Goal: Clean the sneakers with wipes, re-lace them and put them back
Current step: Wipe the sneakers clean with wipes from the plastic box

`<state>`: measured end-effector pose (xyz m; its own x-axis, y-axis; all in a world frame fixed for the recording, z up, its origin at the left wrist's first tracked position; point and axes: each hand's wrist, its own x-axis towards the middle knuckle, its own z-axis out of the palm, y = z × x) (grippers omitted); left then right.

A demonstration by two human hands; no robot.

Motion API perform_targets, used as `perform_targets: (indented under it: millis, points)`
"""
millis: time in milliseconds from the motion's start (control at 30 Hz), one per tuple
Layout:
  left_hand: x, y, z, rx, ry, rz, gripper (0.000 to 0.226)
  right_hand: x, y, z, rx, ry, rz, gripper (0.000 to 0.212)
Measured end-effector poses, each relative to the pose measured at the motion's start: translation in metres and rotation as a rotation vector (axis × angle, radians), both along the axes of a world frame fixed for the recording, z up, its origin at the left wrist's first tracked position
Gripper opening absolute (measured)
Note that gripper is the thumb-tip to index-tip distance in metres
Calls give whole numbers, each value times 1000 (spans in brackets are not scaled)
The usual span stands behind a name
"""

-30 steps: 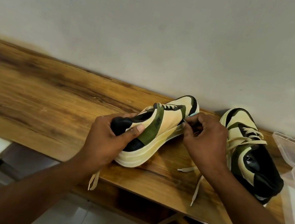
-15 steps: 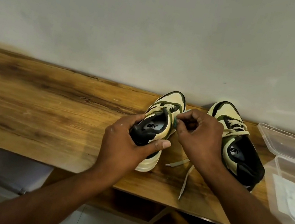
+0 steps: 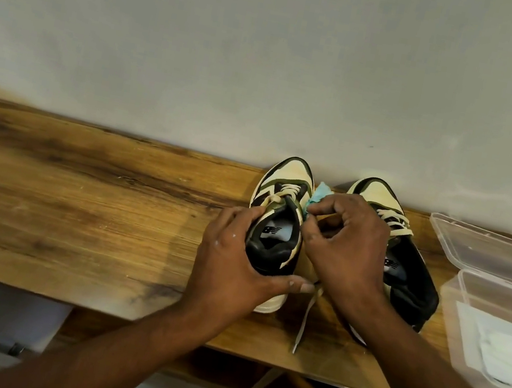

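- The left sneaker (image 3: 279,218) stands at the centre of the frame on the wooden surface (image 3: 76,196), toe to the wall; the right sneaker (image 3: 407,261) sits just beside it, toward the right of the frame.
- The left hand (image 3: 233,258) wraps the heel of the left sneaker, thumb across its back.
- The right hand (image 3: 344,250) pinches a pale blue wipe (image 3: 320,195) against that shoe's right side.
- The shoe likely handles light and fairly stiff at the sole and soft at the collar, so the heel seems the firm place to hold.
- A loose lace (image 3: 306,319) trails over the surface's front edge and could snag.
- The clear plastic box (image 3: 455,297) crowds the right of the frame; open room lies to the left.
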<state>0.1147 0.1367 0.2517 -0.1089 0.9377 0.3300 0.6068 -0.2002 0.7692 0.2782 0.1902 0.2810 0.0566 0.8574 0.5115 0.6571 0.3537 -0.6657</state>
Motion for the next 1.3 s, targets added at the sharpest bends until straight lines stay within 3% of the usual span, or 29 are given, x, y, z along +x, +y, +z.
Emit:
perform_targets:
  millis: [467,667,833,1100,1300]
  points:
    - [1,-2,0,-81,15,-110,127,4,-13,12,66,-96,-13,16]
    - [-10,1,12,-65,-81,-91,91,4,-17,21,113,1,-14,18]
    - [-24,10,25,87,-191,2,48,-7,-22,26,116,106,27,19]
    - [-54,18,59,-61,-739,-95,37,-58,-28,40,-17,364,241,20]
    - [-89,12,73,18,-797,42,25,-117,-19,48,-121,422,326,26]
